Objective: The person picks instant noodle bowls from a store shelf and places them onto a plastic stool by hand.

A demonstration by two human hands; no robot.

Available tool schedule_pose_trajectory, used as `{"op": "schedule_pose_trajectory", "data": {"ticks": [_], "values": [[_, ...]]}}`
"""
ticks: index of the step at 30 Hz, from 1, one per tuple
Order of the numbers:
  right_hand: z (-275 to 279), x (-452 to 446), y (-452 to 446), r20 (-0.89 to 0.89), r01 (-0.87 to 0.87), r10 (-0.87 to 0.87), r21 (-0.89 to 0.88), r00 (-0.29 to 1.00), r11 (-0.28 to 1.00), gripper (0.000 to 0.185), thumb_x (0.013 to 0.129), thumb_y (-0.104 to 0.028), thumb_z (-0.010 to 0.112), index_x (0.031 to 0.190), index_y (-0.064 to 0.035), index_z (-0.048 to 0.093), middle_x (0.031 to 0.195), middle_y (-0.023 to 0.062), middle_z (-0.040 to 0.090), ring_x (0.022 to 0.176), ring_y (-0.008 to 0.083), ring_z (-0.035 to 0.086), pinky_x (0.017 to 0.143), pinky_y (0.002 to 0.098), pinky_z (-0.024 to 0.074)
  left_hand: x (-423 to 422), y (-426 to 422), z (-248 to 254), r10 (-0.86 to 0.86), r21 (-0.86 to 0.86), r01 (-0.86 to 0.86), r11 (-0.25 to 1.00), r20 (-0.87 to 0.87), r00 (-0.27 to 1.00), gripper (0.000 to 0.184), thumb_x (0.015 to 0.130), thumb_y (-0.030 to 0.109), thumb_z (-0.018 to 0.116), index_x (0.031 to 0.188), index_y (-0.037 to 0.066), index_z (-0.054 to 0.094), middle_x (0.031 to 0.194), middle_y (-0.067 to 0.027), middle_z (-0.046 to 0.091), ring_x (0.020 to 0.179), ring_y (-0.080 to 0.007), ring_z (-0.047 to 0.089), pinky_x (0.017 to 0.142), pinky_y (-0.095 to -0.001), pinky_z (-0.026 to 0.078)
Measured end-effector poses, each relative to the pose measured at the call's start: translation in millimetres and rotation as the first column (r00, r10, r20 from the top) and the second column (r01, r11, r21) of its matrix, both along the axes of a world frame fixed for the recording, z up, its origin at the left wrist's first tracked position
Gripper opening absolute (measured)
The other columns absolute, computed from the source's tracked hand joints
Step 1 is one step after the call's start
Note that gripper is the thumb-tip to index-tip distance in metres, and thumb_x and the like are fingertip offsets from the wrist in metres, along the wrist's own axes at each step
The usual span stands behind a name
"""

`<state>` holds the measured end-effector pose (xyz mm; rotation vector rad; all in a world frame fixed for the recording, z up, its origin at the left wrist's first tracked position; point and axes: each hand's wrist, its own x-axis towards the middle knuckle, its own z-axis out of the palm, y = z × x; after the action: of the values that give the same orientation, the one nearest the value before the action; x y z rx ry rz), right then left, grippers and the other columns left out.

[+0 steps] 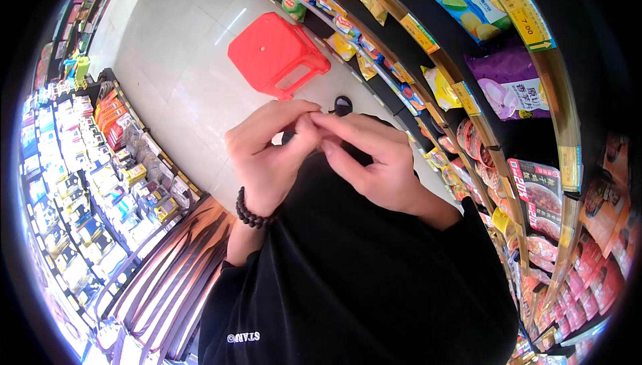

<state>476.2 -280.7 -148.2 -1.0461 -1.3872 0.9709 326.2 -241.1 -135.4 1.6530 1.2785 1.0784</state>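
Note:
In front of my black shirt (361,258), my left hand (267,154) and my right hand (374,161) meet at the fingertips. Both are closed in a pinch, thumbs and forefingers pressed together. Whatever lies between the fingers, if anything, is hidden or too small to name. A dark beaded bracelet (251,212) circles my left wrist. Just beyond the hands, a red plastic stool (264,47) stands on the floor.
Shelves on the right carry snack bags, among them a purple bag (505,87) and a blue chip bag (465,7), with yellow price tags (525,20). A boxed meal (535,194) sits lower. Small packaged goods (144,184) fill a rack on the left. Pale floor tiles (174,50) run between.

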Motion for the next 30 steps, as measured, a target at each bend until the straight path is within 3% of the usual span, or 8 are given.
{"op": "schedule_pose_trajectory", "data": {"ticks": [2,9,18,20,22,25,26,30], "values": [[2,0,1,-0.116,-0.098,0.095,-0.024,0.989,0.995,0.032,0.083,0.007,0.059,0.114,0.0053,0.059,0.089,0.0117,0.066,0.075,0.0144,0.063,0.069,0.0250,0.0505,5,1,0,0.119,-0.003,-0.119,0.993,0.079,0.990,0.009,0.075,-0.006,0.065,0.082,-0.002,0.069,0.072,-0.0082,0.068,0.064,-0.0122,0.063,0.059,-0.0221,0.049],[-2,13,4,-0.649,-0.327,0.111,-0.222,0.753,0.918,0.027,0.093,0.003,0.046,0.118,0.0070,0.055,0.093,0.0117,0.063,0.087,0.0140,0.060,0.079,0.0270,0.0495,-11,7,-3,-0.191,0.086,0.178,0.980,0.180,0.965,0.008,0.077,-0.005,0.070,0.085,-0.005,0.068,0.076,-0.0118,0.068,0.067,-0.0142,0.064,0.062,-0.0224,0.049],[-15,19,12,-0.820,-0.442,0.169,-0.112,0.547,0.890,0.027,0.097,-0.006,0.040,0.115,0.0065,0.056,0.094,0.0129,0.062,0.088,0.0159,0.059,0.082,0.0291,0.0475,2,6,1,-0.169,0.047,0.164,0.985,0.379,0.910,0.027,0.083,-0.007,0.060,0.110,-0.004,0.061,0.116,-0.0204,0.061,0.106,-0.0285,0.061,0.082,-0.0347,0.054],[-15,18,11,-0.833,-0.392,0.099,-0.148,0.545,0.908,0.028,0.098,-0.007,0.039,0.118,0.0061,0.053,0.101,0.0133,0.061,0.095,0.0165,0.058,0.086,0.0293,0.0463,1,15,10,-0.308,0.377,0.347,0.859,-0.162,0.938,0.033,0.082,0.002,0.064,0.115,-0.001,0.060,0.119,-0.0184,0.061,0.111,-0.0315,0.058,0.089,-0.0387,0.051],[-6,11,7,-0.818,-0.267,-0.083,-0.279,0.569,0.922,0.030,0.098,-0.008,0.037,0.122,0.0057,0.050,0.111,0.0138,0.059,0.103,0.0176,0.057,0.092,0.0297,0.0446,-4,17,18,-0.279,0.438,0.627,0.644,-0.629,0.725,0.048,0.079,0.026,0.067,0.124,0.008,0.058,0.130,-0.0083,0.056,0.126,-0.0279,0.048,0.107,-0.0424,0.036],[0,20,12,-0.794,-0.350,0.114,-0.130,0.597,0.928,0.032,0.098,-0.007,0.036,0.126,0.0062,0.046,0.121,0.0145,0.055,0.113,0.0192,0.053,0.099,0.0308,0.0412,-9,18,23,-0.271,0.294,0.798,0.526,-0.831,0.486,0.060,0.079,0.043,0.065,0.129,0.011,0.054,0.136,-0.0073,0.051,0.131,-0.0271,0.042,0.113,-0.0454,0.025],[-2,24,14,-0.750,-0.374,0.166,-0.115,0.640,0.920,0.033,0.098,-0.004,0.036,0.127,0.0073,0.045,0.122,0.0162,0.055,0.115,0.0210,0.053,0.101,0.0330,0.0401,-14,19,23,-0.205,0.279,0.816,0.506,-0.880,0.428,0.064,0.078,0.049,0.063,0.131,0.014,0.053,0.140,-0.0007,0.047,0.134,-0.0185,0.037,0.115,-0.0434,0.018],[9,21,13,-0.670,-0.349,0.209,-0.081,0.713,0.934,0.032,0.096,-0.003,0.042,0.126,0.0080,0.045,0.122,0.0200,0.054,0.114,0.0239,0.054,0.100,0.0349,0.0413,-26,19,33,-0.157,0.239,0.829,0.506,-0.919,0.361,0.063,0.080,0.042,0.060,0.136,0.017,0.047,0.143,0.0071,0.042,0.135,-0.0085,0.034,0.116,-0.0380,0.018]]}}
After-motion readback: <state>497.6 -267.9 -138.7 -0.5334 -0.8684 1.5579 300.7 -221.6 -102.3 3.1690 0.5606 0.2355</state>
